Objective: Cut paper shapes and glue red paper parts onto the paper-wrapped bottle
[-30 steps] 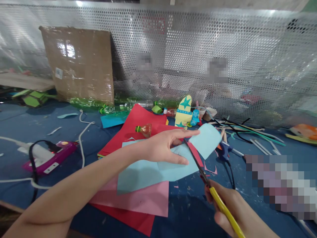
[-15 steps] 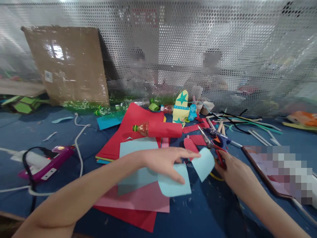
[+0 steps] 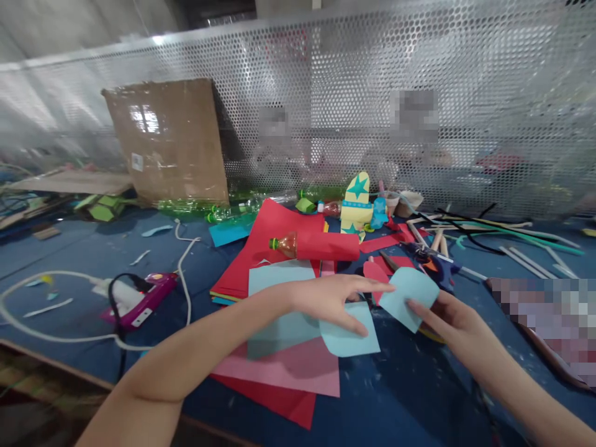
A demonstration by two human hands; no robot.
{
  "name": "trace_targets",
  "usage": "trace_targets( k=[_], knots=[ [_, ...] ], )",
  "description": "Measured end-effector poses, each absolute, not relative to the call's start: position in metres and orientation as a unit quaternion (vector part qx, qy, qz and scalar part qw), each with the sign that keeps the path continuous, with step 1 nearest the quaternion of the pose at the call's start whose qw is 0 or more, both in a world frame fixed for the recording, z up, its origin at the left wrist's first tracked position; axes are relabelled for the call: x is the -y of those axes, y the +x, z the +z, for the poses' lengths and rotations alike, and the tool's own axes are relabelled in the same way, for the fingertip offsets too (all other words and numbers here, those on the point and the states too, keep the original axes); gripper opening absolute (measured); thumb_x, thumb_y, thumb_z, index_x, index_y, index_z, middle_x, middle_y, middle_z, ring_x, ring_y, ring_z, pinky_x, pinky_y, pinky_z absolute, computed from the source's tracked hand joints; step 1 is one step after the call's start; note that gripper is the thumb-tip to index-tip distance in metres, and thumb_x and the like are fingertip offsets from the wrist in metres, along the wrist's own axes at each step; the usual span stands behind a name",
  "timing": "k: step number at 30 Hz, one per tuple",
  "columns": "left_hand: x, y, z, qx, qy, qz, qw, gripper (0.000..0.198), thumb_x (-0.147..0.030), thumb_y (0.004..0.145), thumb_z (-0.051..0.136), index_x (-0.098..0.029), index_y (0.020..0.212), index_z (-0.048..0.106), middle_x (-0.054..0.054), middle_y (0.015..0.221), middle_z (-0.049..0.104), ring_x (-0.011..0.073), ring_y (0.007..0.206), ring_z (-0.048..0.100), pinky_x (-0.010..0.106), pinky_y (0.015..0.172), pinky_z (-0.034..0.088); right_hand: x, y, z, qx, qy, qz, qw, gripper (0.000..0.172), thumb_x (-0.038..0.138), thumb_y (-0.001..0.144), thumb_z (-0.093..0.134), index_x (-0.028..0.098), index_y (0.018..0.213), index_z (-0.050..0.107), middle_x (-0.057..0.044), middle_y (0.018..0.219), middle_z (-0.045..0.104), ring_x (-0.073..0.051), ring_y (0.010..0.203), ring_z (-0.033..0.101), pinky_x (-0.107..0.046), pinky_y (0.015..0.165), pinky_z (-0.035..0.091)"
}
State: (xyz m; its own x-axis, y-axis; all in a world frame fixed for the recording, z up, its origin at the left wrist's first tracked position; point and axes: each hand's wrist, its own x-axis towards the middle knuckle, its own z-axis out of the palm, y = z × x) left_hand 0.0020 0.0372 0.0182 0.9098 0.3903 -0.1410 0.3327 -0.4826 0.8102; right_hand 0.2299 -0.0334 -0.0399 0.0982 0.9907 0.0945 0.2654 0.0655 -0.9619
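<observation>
My right hand pinches a small light blue paper piece with rounded corners, its thumb lying on top. My left hand stretches out from the left with fingers apart. Its index fingertip reaches the edge of that piece, and its thumb rests over a second light blue paper piece. Under the left forearm lies a larger light blue sheet on a pink sheet. A scissors blade shows behind the held piece; the handles are hidden.
A bottle wrapped in red paper lies on stacked red sheets. Behind stands a yellow paper rocket shape with blue stars. A purple power strip with cables sits left. A phone-like device lies right. Cardboard leans against the mesh panel.
My right hand has let go of the red-handled scissors and taken hold of the small light blue piece. The view has shifted left and up. My left hand keeps nearly the same pose.
</observation>
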Motion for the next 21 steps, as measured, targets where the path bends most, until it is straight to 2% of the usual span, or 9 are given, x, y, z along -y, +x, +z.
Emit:
trace_targets(
  k=[3, 6, 10, 16, 19, 21],
  knots=[
    [-0.043, 0.001, 0.013, -0.235, 0.855, 0.046, 0.461, 0.082, -0.029, 0.074, 0.071, -0.039, 0.144, 0.030, 0.003, 0.148, 0.035, 0.0247, 0.126, 0.044, 0.039, 0.102, 0.038, 0.032, 0.225, -0.042, 0.508, -0.556, 0.441, 0.489, 0.049, 0.058, 0.063, 0.074, 0.023, 0.096, 0.069, -0.009, 0.087, 0.077, -0.029, 0.076, 0.072, -0.043, 0.075, 0.059],
    [-0.047, 0.001, 0.009, -0.272, 0.845, 0.063, 0.455, 0.081, -0.028, 0.074, 0.071, -0.035, 0.144, 0.031, 0.007, 0.143, 0.041, 0.0242, 0.117, 0.050, 0.036, 0.095, 0.042, 0.032, 0.225, -0.042, 0.488, -0.552, 0.452, 0.502, 0.048, 0.057, 0.064, 0.075, 0.024, 0.098, 0.065, -0.008, 0.093, 0.076, -0.028, 0.082, 0.072, -0.043, 0.081, 0.057],
    [-0.049, 0.002, 0.007, -0.269, 0.851, 0.069, 0.447, 0.076, -0.025, 0.074, 0.070, -0.033, 0.142, 0.035, 0.006, 0.120, 0.057, 0.0200, 0.101, 0.058, 0.033, 0.087, 0.043, 0.034, 0.226, -0.044, 0.513, -0.549, 0.461, 0.473, 0.049, 0.058, 0.066, 0.072, 0.021, 0.097, 0.066, -0.009, 0.092, 0.076, -0.027, 0.083, 0.071, -0.043, 0.082, 0.057],
    [-0.047, 0.002, 0.010, -0.261, 0.859, 0.042, 0.438, 0.074, -0.025, 0.072, 0.072, -0.032, 0.138, 0.039, 0.006, 0.115, 0.059, 0.0213, 0.106, 0.056, 0.031, 0.087, 0.042, 0.036, 0.229, -0.046, 0.571, -0.571, 0.417, 0.417, 0.043, 0.058, 0.073, 0.065, 0.019, 0.089, 0.068, -0.009, 0.089, 0.073, -0.027, 0.084, 0.068, -0.040, 0.077, 0.055],
    [-0.048, 0.003, 0.011, -0.301, 0.845, 0.042, 0.439, 0.058, -0.027, 0.072, 0.073, -0.025, 0.126, 0.052, 0.004, 0.098, 0.062, 0.0188, 0.091, 0.059, 0.026, 0.074, 0.042, 0.035, 0.229, -0.045, 0.573, -0.550, 0.442, 0.417, 0.039, 0.055, 0.077, 0.063, 0.019, 0.091, 0.063, -0.008, 0.089, 0.071, -0.023, 0.082, 0.067, -0.037, 0.077, 0.053],
    [-0.050, 0.004, 0.010, -0.321, 0.840, 0.050, 0.434, 0.041, -0.032, 0.071, 0.074, -0.022, 0.109, 0.061, -0.002, 0.076, 0.057, 0.0138, 0.070, 0.054, 0.022, 0.063, 0.038, 0.035, 0.228, -0.044, 0.567, -0.540, 0.460, 0.419, 0.040, 0.053, 0.077, 0.064, 0.019, 0.097, 0.057, -0.004, 0.080, 0.068, -0.020, 0.073, 0.065, -0.032, 0.068, 0.053]
  ],
)
